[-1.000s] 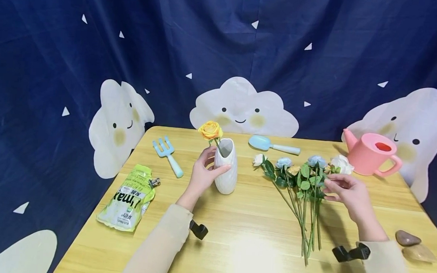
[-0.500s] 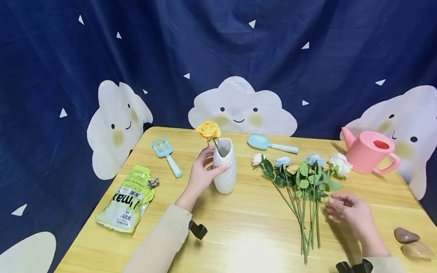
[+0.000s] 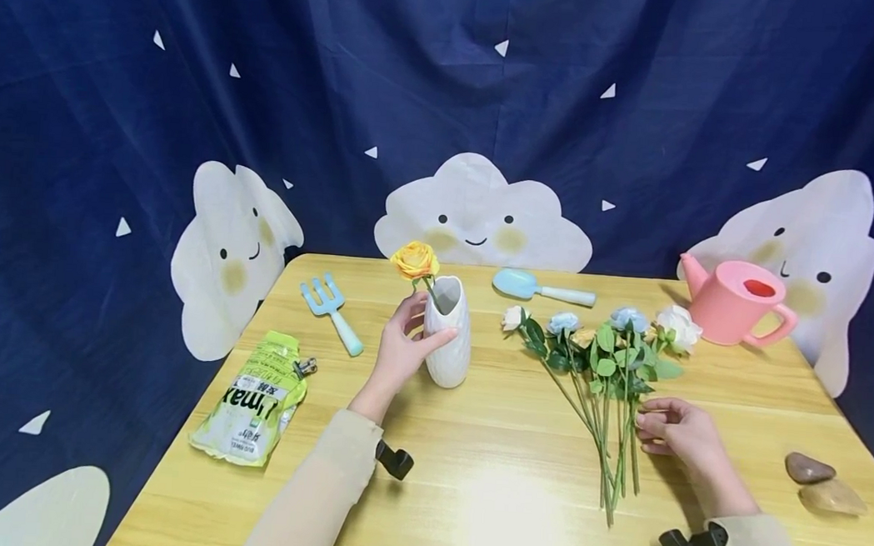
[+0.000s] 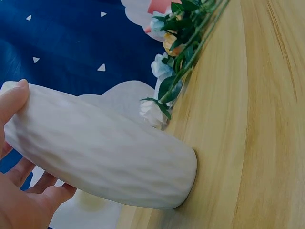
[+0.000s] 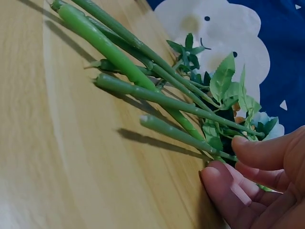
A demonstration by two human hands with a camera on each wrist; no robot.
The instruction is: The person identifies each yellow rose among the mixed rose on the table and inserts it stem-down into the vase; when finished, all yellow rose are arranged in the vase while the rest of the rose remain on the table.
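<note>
My left hand (image 3: 403, 342) grips the white textured vase (image 3: 449, 341), which stands upright on the table; in the left wrist view the thumb lies on one side of the vase (image 4: 105, 143) and the fingers on the other. A yellow rose (image 3: 415, 260) leans out of its mouth. My right hand (image 3: 678, 434) is at the right side of the bunch of artificial flowers (image 3: 610, 384). The right wrist view has the thumb and fingers (image 5: 262, 152) parted around a green stem (image 5: 176, 136), without a plain pinch. Several roses, white and blue, top the bunch.
A pink watering can (image 3: 736, 304) stands at the back right. Stones (image 3: 808, 469) lie at the right edge. A blue toy shovel (image 3: 541, 288) is at the back, a toy fork (image 3: 333, 312) at the left, and a clipped green bag (image 3: 256, 400) lies front left.
My right hand has drawn back from the leaves near the white rose, come lower, then moved left to the stems. The left hand keeps its grip on the vase.
</note>
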